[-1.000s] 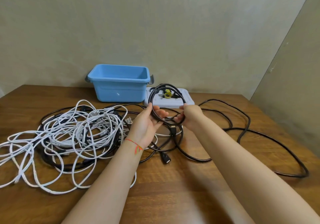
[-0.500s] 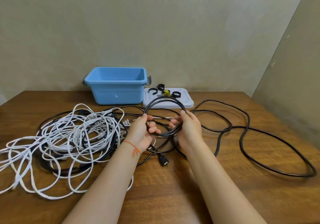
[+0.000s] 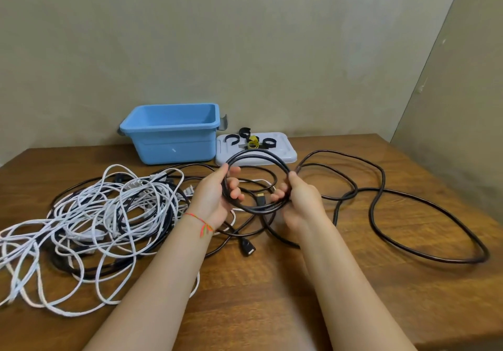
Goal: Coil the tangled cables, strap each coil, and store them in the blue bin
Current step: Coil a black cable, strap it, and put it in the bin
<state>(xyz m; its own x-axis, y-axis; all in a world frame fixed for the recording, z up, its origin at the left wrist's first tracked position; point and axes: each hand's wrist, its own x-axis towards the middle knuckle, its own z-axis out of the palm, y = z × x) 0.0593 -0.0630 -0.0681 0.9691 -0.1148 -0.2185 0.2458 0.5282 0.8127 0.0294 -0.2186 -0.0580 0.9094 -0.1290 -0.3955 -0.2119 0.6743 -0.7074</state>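
A small coil of black cable [image 3: 255,157] is held upright over the table's middle. My left hand [image 3: 215,198] grips its left side and my right hand [image 3: 299,201] grips its right side. The rest of that black cable [image 3: 381,214] runs off in wide loose loops across the right of the table. A tangle of white and black cables [image 3: 109,214] lies at the left. The blue bin [image 3: 171,133] stands open at the back by the wall. Black and yellow straps [image 3: 251,142] lie on the white lid [image 3: 285,155] beside it.
A black plug end [image 3: 247,248] lies on the wooden table [image 3: 272,296] just below my hands. Walls close the back and the right side. The table's right edge runs diagonally past the cable loops.
The coil has gained a wider loop and shifted toward me. My right hand moved from the coil's bottom to its right side. The loose loops at the right have shifted.
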